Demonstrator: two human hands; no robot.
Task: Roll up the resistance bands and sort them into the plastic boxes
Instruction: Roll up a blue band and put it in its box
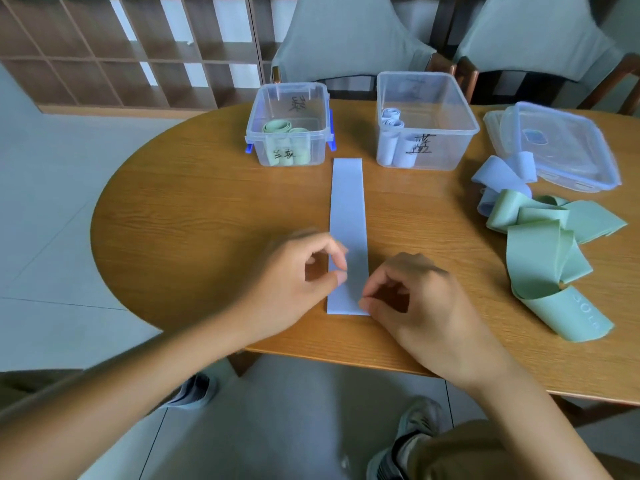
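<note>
Head camera, looking down at a wooden table [214,209]: a pale blue band [347,216] is lying flat, running from 6 o'clock toward 12 o'clock and ending between two clear boxes. The left hand [298,282] is pinching the band's left edge between thumb and forefinger; the right hand [415,303] is pinching its near right corner with curled fingers. The green box [289,124] at 11 o'clock is holding green rolls, and the blue box [426,121] at 1 o'clock is holding blue rolls. A tangled pile of bands [540,237] is waiting at 3 o'clock, just beside two lids [561,143]. Judging from the uneven grips, the first turn may be starting crooked, so the roll could cone sideways or spring open. The left hand is blurring with motion, so its fingertip contact is hard to make out; the handwritten box labels are only partly legible, and the pile's band count is unclear.
</note>
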